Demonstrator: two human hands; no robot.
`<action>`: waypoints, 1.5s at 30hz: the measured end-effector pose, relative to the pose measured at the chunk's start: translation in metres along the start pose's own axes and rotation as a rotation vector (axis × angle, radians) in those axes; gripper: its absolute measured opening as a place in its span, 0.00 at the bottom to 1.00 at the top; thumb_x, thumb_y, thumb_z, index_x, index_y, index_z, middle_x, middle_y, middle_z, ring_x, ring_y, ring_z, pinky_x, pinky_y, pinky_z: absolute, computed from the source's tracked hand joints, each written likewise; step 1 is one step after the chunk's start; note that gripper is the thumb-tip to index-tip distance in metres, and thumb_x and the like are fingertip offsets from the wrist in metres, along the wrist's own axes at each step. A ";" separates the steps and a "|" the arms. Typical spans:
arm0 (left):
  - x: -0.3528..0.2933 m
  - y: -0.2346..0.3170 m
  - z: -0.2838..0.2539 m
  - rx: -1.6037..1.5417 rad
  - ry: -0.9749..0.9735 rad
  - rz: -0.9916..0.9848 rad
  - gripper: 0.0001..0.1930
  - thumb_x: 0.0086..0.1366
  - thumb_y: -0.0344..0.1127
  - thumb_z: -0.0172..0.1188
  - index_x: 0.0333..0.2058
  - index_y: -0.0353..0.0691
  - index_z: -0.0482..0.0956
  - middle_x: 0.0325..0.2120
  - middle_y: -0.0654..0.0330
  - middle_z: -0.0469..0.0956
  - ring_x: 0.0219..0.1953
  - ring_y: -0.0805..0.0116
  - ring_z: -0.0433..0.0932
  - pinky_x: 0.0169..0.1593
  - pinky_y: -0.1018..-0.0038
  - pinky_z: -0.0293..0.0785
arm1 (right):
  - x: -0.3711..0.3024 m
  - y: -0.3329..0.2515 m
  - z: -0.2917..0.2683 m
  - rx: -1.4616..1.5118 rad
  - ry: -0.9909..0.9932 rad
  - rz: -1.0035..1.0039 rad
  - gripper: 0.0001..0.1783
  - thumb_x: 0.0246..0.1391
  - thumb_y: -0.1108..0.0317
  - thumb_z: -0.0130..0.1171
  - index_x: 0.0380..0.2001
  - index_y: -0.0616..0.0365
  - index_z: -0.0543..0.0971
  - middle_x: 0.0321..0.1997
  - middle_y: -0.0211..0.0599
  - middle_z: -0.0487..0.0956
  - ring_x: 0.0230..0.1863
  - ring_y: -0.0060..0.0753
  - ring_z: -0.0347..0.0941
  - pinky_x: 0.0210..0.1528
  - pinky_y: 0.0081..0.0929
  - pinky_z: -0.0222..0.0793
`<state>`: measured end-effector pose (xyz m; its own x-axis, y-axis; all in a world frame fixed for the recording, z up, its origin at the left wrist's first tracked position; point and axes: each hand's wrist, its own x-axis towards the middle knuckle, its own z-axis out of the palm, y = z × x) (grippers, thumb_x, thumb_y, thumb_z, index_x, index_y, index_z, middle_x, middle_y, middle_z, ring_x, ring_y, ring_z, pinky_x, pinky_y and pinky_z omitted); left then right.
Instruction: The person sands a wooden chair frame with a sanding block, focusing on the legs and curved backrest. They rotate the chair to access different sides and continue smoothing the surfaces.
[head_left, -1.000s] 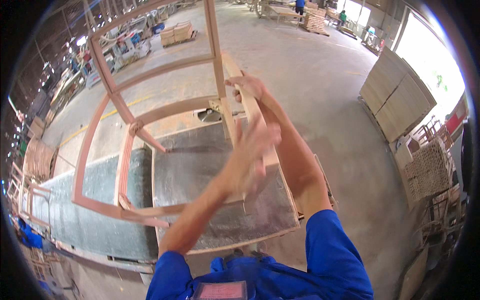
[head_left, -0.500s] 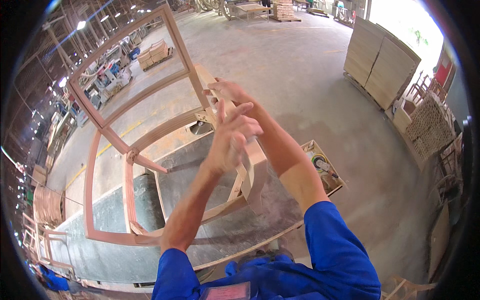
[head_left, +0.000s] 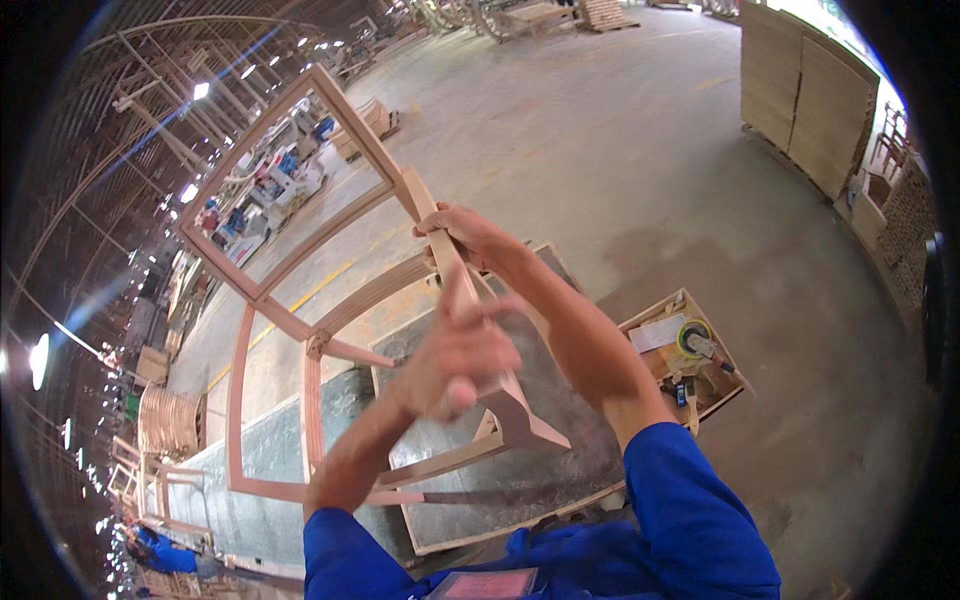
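An unfinished wooden chair frame lies tipped on its side on a dark-topped worktable. My right hand is closed round the frame's long upper rail, near its far end, with the thumb on top. Nearer to me, my left hand is over the same rail, smeared by motion. Its fingers seem partly bent, and I cannot make out whether anything is under them. Below that hand, the rail's near end flares into a curved, forked piece.
Right of the table stands an open wooden box holding a round-headed sander and small items. Stacked boards stand at the far right. Another person in blue is at the lower left, near more chair frames.
The view has swung, so the frame sits lower and more of the box shows. My left hand has slid along the rail towards me; my right hand still holds the far part.
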<state>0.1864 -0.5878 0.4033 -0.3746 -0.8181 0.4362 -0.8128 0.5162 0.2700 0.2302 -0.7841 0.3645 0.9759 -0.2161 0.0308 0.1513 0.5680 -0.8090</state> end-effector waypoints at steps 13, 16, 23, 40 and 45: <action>0.012 -0.043 -0.039 0.077 -0.085 -0.322 0.45 0.70 0.67 0.18 0.39 0.39 0.82 0.39 0.57 0.81 0.71 0.49 0.59 0.67 0.36 0.08 | 0.011 0.016 -0.004 -0.039 -0.236 -0.183 0.28 0.52 0.70 0.63 0.55 0.61 0.66 0.41 0.37 0.71 0.29 0.29 0.78 0.31 0.24 0.79; 0.030 -0.037 -0.029 0.044 -0.107 -0.279 0.46 0.70 0.66 0.16 0.40 0.37 0.82 0.41 0.57 0.82 0.71 0.48 0.58 0.67 0.37 0.06 | 0.009 0.002 -0.036 -0.256 -0.239 -0.315 0.28 0.52 0.68 0.64 0.55 0.61 0.66 0.41 0.35 0.72 0.26 0.27 0.77 0.28 0.20 0.74; 0.019 -0.038 -0.049 0.182 -0.243 -0.339 0.47 0.71 0.69 0.14 0.45 0.44 0.85 0.44 0.60 0.83 0.66 0.48 0.68 0.69 0.45 0.07 | 0.001 0.006 -0.013 -0.634 -0.231 -0.345 0.21 0.55 0.66 0.61 0.51 0.60 0.71 0.42 0.32 0.74 0.32 0.22 0.74 0.33 0.19 0.73; -0.019 -0.008 0.063 -0.339 0.629 -0.526 0.59 0.59 0.83 0.15 0.73 0.36 0.41 0.75 0.49 0.39 0.76 0.54 0.30 0.74 0.55 0.25 | -0.003 0.008 0.005 -0.097 -0.122 -0.061 0.29 0.58 0.66 0.56 0.62 0.58 0.63 0.50 0.42 0.74 0.49 0.44 0.79 0.49 0.39 0.78; -0.033 0.041 0.090 -0.414 0.646 -0.185 0.52 0.68 0.75 0.24 0.73 0.32 0.41 0.75 0.49 0.38 0.76 0.48 0.27 0.73 0.53 0.18 | -0.009 0.001 -0.001 -0.142 -0.065 -0.048 0.25 0.59 0.64 0.55 0.58 0.58 0.65 0.51 0.41 0.74 0.53 0.43 0.78 0.51 0.43 0.76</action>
<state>0.1250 -0.5623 0.3224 0.1873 -0.6561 0.7311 -0.5573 0.5419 0.6291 0.2218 -0.7830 0.3631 0.9769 -0.1860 0.1050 0.1783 0.4396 -0.8803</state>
